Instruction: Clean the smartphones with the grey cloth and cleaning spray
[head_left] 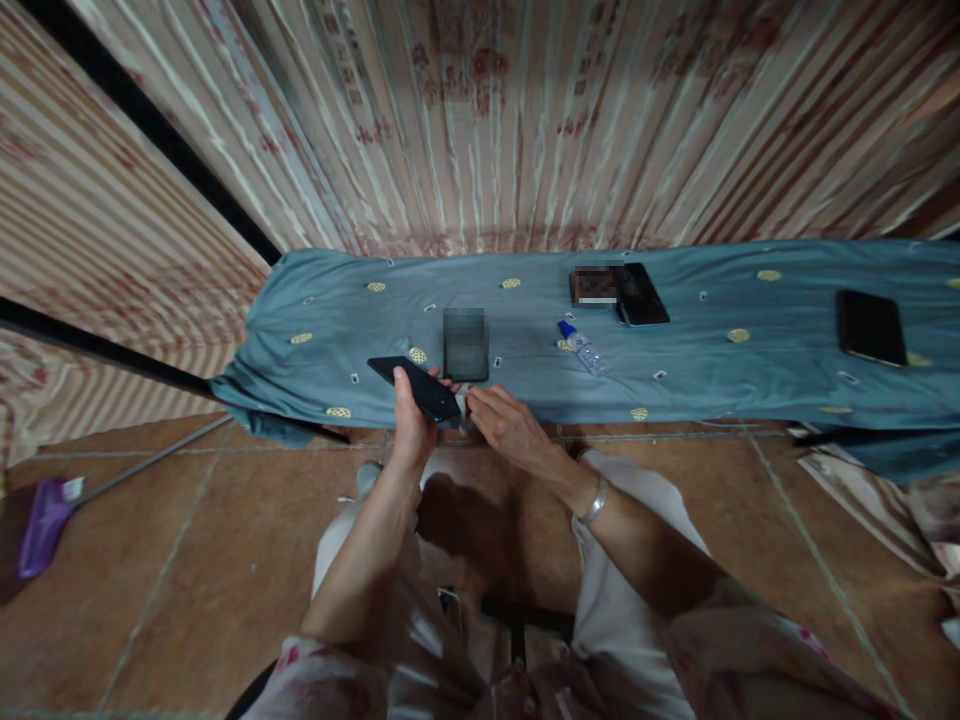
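Nearest the camera, two bare forearms reach out over the person's light-trousered knees and a brown tiled floor. The left hand [411, 420] is wrapped around a dark phone [415, 387], thumb on its upper face, holding it tilted just past the near edge of the table's blue cloth [525, 370]. The right hand [504, 425], with a silver bangle [595, 503] at the wrist, has its fingers drawn together at the phone's right end, touching it; what they pinch, if anything, cannot be told. Just beyond the phone, near the front edge, lies a blurred dark rectangle [466, 344]. Right of it a small clear bottle with a blue cap [582, 347] lies on its side; any label is too small to read. Farther back lies a second phone [641, 294] beside a blurred patch, and a third phone [870, 327] lies well apart toward the right end. The cloth between them is bare. A patterned curtain [525, 120] hangs close behind the far edge. A purple broom head [43, 524] rests on the floor at left.
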